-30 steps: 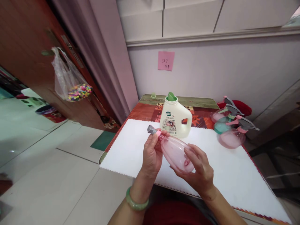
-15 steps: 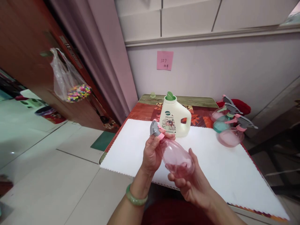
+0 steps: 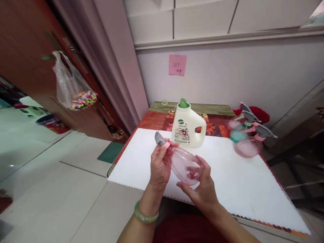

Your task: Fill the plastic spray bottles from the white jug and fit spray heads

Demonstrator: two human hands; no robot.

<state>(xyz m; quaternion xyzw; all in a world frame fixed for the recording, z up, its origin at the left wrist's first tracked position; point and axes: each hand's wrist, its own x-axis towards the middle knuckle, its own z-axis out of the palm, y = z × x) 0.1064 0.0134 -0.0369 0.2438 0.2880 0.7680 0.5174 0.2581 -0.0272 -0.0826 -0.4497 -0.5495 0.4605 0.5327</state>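
A clear pink spray bottle (image 3: pixel 183 162) with a grey and pink trigger head is tilted over the front of the table, its head up to the left. My left hand (image 3: pixel 161 164) is closed around the neck, just below the trigger head. At the bottle's base, my right hand (image 3: pixel 204 189) cups it between thumb and fingers. Some of its fingers show through the pink plastic. Behind the bottle stands a cream detergent jug (image 3: pixel 188 128) with a green spout in its uncapped mouth.
At the table's right edge stand several spray bottles, one teal (image 3: pixel 239 134) and one pink (image 3: pixel 249 147) in front, with a red basin (image 3: pixel 264 115) behind. A small translucent cap (image 3: pixel 164 102) sits at the back left. A white mat (image 3: pixel 136 158) covers much of the table.
The pink bottle has shifted slightly left, its head lying further over. My right hand has turned and slid around the base, thumb now underneath and fingers higher on the right side.
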